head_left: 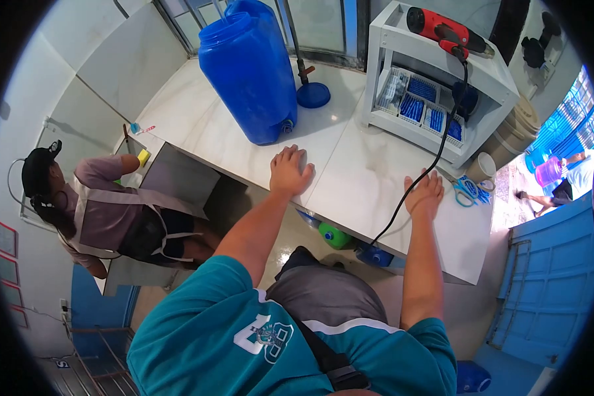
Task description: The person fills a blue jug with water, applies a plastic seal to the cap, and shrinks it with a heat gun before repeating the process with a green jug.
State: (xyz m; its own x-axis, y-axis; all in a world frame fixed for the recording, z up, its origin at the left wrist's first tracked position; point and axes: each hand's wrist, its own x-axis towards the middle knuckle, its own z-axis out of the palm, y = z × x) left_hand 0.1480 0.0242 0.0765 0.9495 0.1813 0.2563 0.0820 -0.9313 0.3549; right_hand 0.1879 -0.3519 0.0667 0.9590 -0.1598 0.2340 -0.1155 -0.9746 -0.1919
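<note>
My left hand (289,173) lies flat on the white marbled counter (356,165), fingers spread, holding nothing. Just beyond it stands a large blue water container (247,79). Toward the counter's right end, my right hand (425,193) also rests palm down with its fingers apart. A black cord (421,178) crosses by that hand, running from a red heat gun (445,30) on the white shelf down past the counter's front edge. Right of my right hand are light-blue-handled scissors (467,191), beside a whitish cup (483,165).
The white shelf unit (379,53) holds baskets of blue-and-white packets (422,105). A blue round base (313,95) with an upright pipe stands behind. At left, a person in an apron (122,211) works with a yellow sponge (143,157). A blue door (548,277) is at right.
</note>
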